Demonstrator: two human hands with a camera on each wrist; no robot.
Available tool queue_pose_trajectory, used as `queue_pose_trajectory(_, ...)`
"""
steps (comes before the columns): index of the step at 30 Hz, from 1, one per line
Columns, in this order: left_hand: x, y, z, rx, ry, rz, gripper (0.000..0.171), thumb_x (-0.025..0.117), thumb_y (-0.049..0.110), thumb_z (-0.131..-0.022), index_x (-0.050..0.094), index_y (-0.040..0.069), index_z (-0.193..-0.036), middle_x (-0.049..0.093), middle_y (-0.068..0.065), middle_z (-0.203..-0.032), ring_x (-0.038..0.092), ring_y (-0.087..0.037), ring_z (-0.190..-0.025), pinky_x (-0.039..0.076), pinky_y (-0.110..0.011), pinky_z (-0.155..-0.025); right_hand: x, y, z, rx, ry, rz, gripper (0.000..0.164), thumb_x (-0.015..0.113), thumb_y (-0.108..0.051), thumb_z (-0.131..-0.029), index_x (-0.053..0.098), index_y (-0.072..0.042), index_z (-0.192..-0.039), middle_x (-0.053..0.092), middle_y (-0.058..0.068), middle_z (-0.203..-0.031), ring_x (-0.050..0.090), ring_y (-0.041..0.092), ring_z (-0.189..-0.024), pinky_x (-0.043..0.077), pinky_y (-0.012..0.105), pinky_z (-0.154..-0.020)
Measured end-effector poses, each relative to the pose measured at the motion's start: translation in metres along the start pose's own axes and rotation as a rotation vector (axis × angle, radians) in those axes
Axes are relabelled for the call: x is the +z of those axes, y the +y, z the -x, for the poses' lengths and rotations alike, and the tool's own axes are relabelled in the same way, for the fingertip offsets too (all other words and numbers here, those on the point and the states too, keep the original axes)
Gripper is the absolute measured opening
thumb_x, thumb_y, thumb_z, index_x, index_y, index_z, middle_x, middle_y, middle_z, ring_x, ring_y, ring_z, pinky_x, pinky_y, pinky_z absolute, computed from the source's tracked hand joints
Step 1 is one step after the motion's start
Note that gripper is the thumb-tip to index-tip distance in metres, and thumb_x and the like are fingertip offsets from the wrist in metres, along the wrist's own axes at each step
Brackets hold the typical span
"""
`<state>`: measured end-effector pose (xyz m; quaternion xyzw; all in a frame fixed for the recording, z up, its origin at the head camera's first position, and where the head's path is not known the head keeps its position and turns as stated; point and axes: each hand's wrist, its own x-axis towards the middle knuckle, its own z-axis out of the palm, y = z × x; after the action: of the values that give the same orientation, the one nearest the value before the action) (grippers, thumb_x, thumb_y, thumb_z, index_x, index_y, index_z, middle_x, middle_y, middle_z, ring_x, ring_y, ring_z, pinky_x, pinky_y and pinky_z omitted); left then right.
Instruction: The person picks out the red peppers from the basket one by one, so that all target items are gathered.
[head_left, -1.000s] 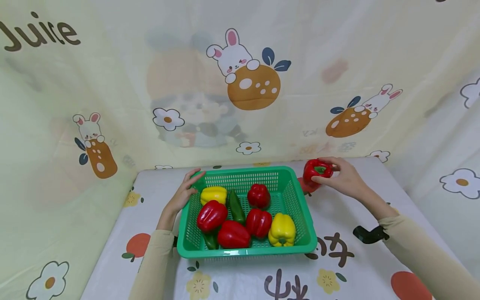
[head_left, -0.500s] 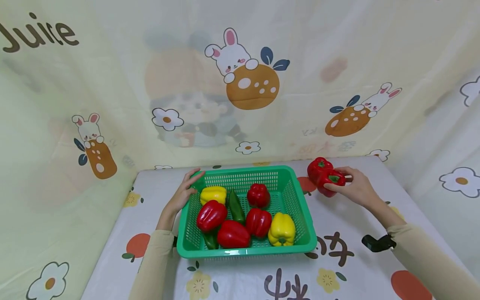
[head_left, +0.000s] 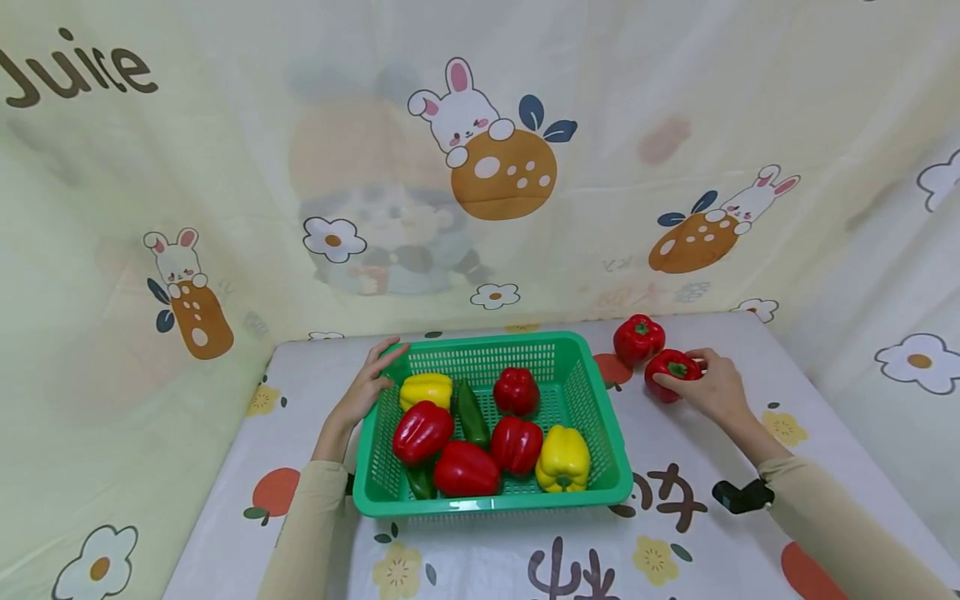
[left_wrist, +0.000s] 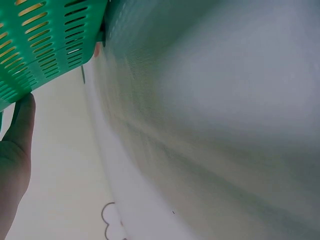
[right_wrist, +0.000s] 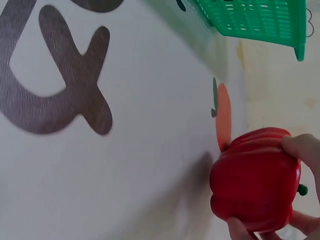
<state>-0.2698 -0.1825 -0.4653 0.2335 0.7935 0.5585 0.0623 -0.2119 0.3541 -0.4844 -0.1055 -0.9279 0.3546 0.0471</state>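
My right hand (head_left: 717, 387) holds a red bell pepper (head_left: 670, 373), thumb on one side and fingers on the other, close over the cloth right of the basket. In the right wrist view this bell pepper (right_wrist: 255, 182) shows its green stem and casts a shadow on the cloth. Another red bell pepper (head_left: 639, 338) sits just behind it. My left hand (head_left: 365, 390) grips the back left corner of a green plastic basket (head_left: 491, 505). In the left wrist view one finger (left_wrist: 24, 122) touches the outside of its slotted wall.
Inside the basket lie several red bell peppers (head_left: 468, 470), a yellow bell pepper (head_left: 562, 460) at the front right and another yellow bell pepper (head_left: 426, 389) at the back left. A long green pepper (head_left: 472, 414) lies between them. A printed curtain (head_left: 360, 150) rises behind the table.
My right hand has moved the bell pepper to the right and toward me, uncovering the other red bell pepper behind it. The left hand and basket stay put.
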Motion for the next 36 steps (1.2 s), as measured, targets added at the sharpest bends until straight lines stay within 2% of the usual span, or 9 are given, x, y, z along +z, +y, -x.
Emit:
queue_pose_trajectory(3, 0.000, 0.000, 0.001, 0.005, 0.001, -0.005, 0.061, 0.041, -0.017, -0.084, 0.036, -0.013, -0.145, 0.011, -0.030, -0.157, 0.005, -0.048, -0.145, 0.008, -0.069, -0.109, 0.006, -0.001, 0.000, 0.040, 0.023, -0.002, 0.081, 0.072, -0.041, -0.087, 0.038, 0.013, -0.136, 0.041, 0.036, -0.128, 0.039, 0.053, -0.117, 0.053, 0.058, -0.081)
queue_pose_trajectory(8, 0.000, -0.001, 0.001, 0.005, 0.004, 0.011, 0.061, 0.041, -0.017, -0.085, 0.037, -0.012, -0.145, 0.011, -0.028, -0.158, 0.005, -0.046, -0.145, 0.008, -0.068, -0.110, 0.011, -0.002, 0.001, 0.035, 0.050, 0.015, 0.078, 0.072, -0.038, -0.086, 0.038, 0.014, -0.133, 0.041, 0.037, -0.124, 0.040, 0.052, -0.114, 0.053, 0.057, -0.079)
queue_pose_trajectory(15, 0.001, -0.029, -0.005, 0.020, 0.038, -0.020, 0.064, 0.041, -0.014, -0.084, 0.040, -0.005, -0.147, 0.013, -0.021, -0.160, 0.007, -0.041, -0.146, 0.010, -0.067, -0.110, 0.013, -0.003, 0.001, 0.028, 0.055, 0.041, 0.080, 0.072, -0.040, -0.086, 0.037, 0.015, -0.133, 0.040, 0.036, -0.122, 0.040, 0.051, -0.112, 0.053, 0.057, -0.078)
queue_pose_trajectory(23, -0.001, -0.036, -0.005, 0.018, 0.038, -0.013, 0.065, 0.043, -0.012, -0.085, 0.041, -0.001, -0.148, 0.014, -0.016, -0.161, 0.007, -0.038, -0.147, 0.010, -0.066, -0.111, 0.012, -0.006, -0.001, 0.053, 0.027, 0.064, 0.081, 0.071, -0.043, -0.086, 0.036, 0.013, -0.134, 0.039, 0.037, -0.123, 0.042, 0.052, -0.111, 0.053, 0.058, -0.079)
queue_pose_trajectory(27, -0.001, -0.037, -0.005, 0.037, 0.036, -0.020, 0.066, 0.042, -0.007, -0.084, 0.042, 0.004, -0.149, 0.016, -0.013, -0.161, 0.009, -0.038, -0.146, 0.011, -0.067, -0.110, 0.008, -0.009, -0.001, 0.049, 0.046, 0.098, 0.083, 0.069, -0.046, -0.086, 0.037, 0.012, -0.135, 0.037, 0.038, -0.124, 0.043, 0.052, -0.108, 0.052, 0.059, -0.078)
queue_pose_trajectory(32, -0.001, -0.037, -0.006, 0.075, 0.036, -0.031, 0.067, 0.041, -0.006, -0.084, 0.043, 0.006, -0.149, 0.016, -0.014, -0.160, 0.010, -0.040, -0.145, 0.013, -0.069, -0.108, 0.000, -0.025, -0.001, -0.006, 0.100, 0.111, 0.080, 0.070, -0.044, -0.086, 0.040, 0.010, -0.136, 0.038, 0.038, -0.128, 0.041, 0.051, -0.112, 0.052, 0.059, -0.078)
queue_pose_trajectory(36, -0.002, -0.035, -0.007, 0.039, 0.033, -0.021, 0.066, 0.042, -0.009, -0.084, 0.041, 0.001, -0.149, 0.015, -0.015, -0.161, 0.008, -0.038, -0.147, 0.011, -0.066, -0.111, -0.005, -0.046, 0.000, -0.045, 0.101, 0.102, 0.078, 0.069, -0.042, -0.087, 0.039, 0.008, -0.138, 0.037, 0.037, -0.132, 0.038, 0.051, -0.117, 0.050, 0.061, -0.081)
